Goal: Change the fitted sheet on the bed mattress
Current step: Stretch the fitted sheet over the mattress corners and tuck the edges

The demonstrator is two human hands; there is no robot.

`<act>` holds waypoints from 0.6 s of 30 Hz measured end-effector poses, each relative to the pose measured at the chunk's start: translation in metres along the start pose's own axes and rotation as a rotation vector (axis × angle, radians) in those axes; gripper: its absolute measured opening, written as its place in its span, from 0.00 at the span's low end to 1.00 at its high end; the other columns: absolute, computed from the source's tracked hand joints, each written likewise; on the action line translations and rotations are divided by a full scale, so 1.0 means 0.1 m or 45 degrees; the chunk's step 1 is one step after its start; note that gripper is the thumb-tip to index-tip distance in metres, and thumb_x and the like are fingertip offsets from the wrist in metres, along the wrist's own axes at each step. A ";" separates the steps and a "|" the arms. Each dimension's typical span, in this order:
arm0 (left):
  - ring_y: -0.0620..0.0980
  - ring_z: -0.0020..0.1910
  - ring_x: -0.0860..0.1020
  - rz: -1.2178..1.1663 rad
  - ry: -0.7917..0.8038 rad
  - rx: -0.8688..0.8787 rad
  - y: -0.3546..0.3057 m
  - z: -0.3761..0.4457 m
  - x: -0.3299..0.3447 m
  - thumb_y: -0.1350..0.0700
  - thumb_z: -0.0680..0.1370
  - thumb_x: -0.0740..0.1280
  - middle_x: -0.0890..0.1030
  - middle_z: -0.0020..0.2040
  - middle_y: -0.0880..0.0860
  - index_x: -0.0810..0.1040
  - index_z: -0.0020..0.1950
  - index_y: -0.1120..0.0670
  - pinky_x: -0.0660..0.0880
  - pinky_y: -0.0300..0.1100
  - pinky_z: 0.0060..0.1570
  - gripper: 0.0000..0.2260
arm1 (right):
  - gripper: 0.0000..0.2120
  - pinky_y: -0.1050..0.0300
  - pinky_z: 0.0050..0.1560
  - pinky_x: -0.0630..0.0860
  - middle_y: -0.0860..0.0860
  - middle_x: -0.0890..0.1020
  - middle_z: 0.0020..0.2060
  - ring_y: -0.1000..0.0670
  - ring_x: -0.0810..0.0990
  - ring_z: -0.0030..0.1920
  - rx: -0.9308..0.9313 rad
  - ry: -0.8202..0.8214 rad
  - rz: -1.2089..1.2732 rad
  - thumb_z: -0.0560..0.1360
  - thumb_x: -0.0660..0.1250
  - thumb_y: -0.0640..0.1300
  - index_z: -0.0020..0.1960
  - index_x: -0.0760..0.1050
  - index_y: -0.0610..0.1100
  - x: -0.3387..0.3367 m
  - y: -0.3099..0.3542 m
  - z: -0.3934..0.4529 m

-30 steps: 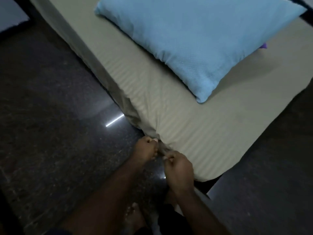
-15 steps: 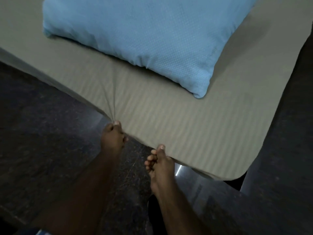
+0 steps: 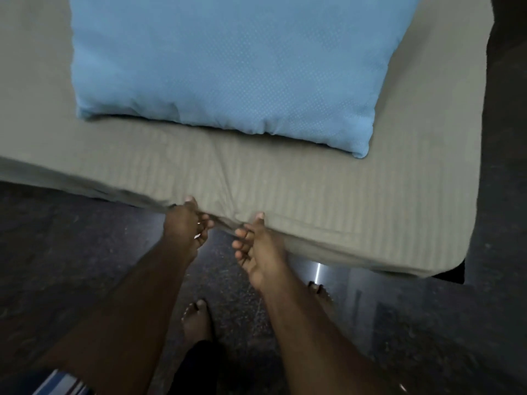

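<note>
Fitted sheet (image 3: 313, 195), tan with faint stripes, lies stretched over the mattress, and I have its near edge bunched in both hands — my left hand (image 3: 185, 223) in a closed grip on a fold, my right hand (image 3: 256, 243) pinching the hem just beside it. A blue pillow (image 3: 222, 67) rests on the sheet beyond. My bare feet stand on the dark floor (image 3: 71, 252).

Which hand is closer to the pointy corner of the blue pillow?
The right hand. It grips the sheet edge below and left of the pillow corner. The left hand grips the same edge further left, farther from that corner.
</note>
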State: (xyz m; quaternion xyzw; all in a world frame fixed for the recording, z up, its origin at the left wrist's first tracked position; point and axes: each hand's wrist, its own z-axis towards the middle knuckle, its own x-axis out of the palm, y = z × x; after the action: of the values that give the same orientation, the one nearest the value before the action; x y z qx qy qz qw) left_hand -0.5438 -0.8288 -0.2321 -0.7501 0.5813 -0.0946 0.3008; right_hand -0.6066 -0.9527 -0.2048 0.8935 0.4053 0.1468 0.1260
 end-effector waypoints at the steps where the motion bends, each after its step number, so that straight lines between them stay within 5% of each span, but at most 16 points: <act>1: 0.44 0.26 0.75 0.042 0.010 0.017 0.01 0.07 -0.12 0.43 0.85 0.55 0.75 0.34 0.51 0.73 0.44 0.52 0.66 0.33 0.25 0.17 | 0.16 0.63 0.26 0.69 0.51 0.81 0.33 0.54 0.75 0.26 -0.054 -0.071 0.027 0.83 0.60 0.54 0.51 0.76 0.42 0.12 -0.07 0.05; 9: 0.44 0.20 0.72 0.160 0.097 0.201 0.03 0.36 -0.76 0.48 0.85 0.58 0.74 0.30 0.54 0.71 0.37 0.55 0.62 0.33 0.22 0.19 | 0.13 0.62 0.24 0.66 0.49 0.76 0.29 0.52 0.73 0.24 -0.243 -0.288 0.147 0.85 0.59 0.49 0.45 0.72 0.43 0.68 -0.47 0.12; 15: 0.49 0.40 0.78 0.117 0.196 -0.049 -0.33 0.46 -0.88 0.35 0.82 0.53 0.80 0.45 0.52 0.77 0.49 0.54 0.69 0.40 0.37 0.25 | 0.20 0.60 0.29 0.67 0.48 0.80 0.39 0.53 0.74 0.28 -0.060 -0.072 -0.029 0.82 0.61 0.57 0.56 0.78 0.41 0.98 -0.51 0.08; 18: 0.46 0.36 0.78 0.022 0.153 0.016 -0.50 0.62 -0.88 0.37 0.83 0.55 0.79 0.39 0.51 0.75 0.45 0.54 0.70 0.39 0.37 0.22 | 0.22 0.62 0.28 0.69 0.49 0.81 0.39 0.53 0.75 0.27 -0.045 -0.038 0.015 0.81 0.61 0.60 0.54 0.79 0.40 1.30 -0.51 0.16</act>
State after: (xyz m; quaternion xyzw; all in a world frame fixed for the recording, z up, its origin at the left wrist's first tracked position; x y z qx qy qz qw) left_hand -0.5000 -0.7192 -0.2354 -0.7363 0.6040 -0.1404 0.2708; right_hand -0.5544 -0.8227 -0.2164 0.8956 0.3954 0.1413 0.1470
